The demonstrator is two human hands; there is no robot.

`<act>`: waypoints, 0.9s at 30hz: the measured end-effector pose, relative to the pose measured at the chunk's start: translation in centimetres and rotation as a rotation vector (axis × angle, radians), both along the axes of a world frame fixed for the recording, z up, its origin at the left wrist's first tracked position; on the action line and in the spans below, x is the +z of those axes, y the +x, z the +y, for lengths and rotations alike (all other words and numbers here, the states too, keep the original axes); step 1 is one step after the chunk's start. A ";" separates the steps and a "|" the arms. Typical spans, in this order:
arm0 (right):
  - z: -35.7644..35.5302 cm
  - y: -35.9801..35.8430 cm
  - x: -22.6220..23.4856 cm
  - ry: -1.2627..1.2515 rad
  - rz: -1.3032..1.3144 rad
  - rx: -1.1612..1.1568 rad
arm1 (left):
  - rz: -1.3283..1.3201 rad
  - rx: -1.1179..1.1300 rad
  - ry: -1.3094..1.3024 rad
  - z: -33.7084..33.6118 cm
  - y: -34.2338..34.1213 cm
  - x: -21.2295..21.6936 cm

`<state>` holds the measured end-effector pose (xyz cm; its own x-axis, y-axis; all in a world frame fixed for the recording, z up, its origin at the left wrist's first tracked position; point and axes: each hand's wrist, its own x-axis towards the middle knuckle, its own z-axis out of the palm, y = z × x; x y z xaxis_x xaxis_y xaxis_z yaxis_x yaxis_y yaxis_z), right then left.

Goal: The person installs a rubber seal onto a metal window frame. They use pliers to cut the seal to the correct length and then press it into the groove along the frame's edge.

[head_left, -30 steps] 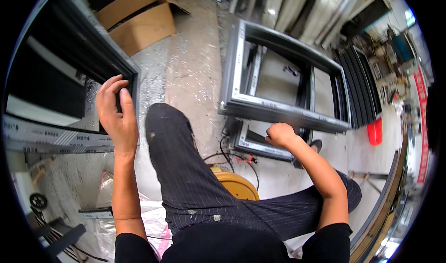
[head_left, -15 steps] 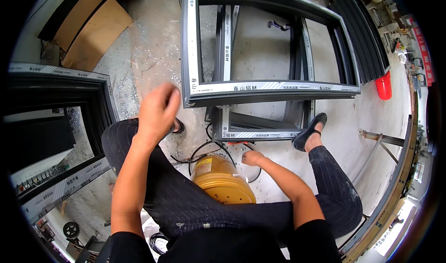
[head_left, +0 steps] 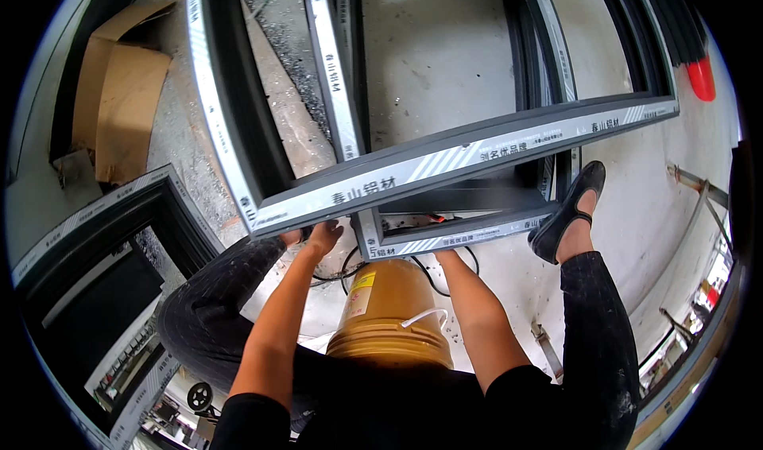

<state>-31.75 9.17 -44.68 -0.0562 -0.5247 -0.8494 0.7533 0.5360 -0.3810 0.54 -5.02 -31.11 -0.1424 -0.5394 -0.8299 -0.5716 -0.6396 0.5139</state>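
A large dark window frame point(head_left: 445, 164) with white printed protective film lies uppermost, its near left corner toward me. Beneath it a smaller, similar frame point(head_left: 469, 237) shows its near bar. My left hand point(head_left: 324, 235) is curled just under the upper frame's near bar, beside the lower frame's left corner; what lies in its fingers is hidden. My right hand point(head_left: 447, 254) reaches under the lower frame's near bar, which covers its fingers. A small orange-red item point(head_left: 435, 219) shows through the lower frame's opening. A yellow-brown lidded bucket point(head_left: 393, 311) stands between my forearms.
Black cable point(head_left: 429, 273) loops on the floor behind the bucket. More dark frames point(head_left: 60, 243) stand at left, near a cardboard box point(head_left: 119, 104). At far right are a red bucket point(head_left: 701, 79) and a metal bracket point(head_left: 699, 184). My right shoe point(head_left: 568, 211) is against the lower frame.
My left hand has come down from above my left knee to the upper frame's near edge. My right hand has moved forward under the lower frame. The view has shifted, and the frames appear nearer.
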 end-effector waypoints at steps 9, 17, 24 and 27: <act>-1.9 -3.4 11.5 0.402 1.120 1.074 | -0.245 -0.475 0.035 -0.3 -1.7 6.0; -2.8 -3.1 17.4 0.137 0.819 1.866 | -0.056 -0.610 0.464 -6.0 3.3 23.5; -5.9 -0.1 30.7 -0.487 0.980 2.196 | 0.627 -0.145 0.092 -4.8 -0.8 40.3; -7.9 0.3 39.3 -0.584 1.179 2.032 | 0.666 0.095 -0.155 -3.8 -1.1 44.5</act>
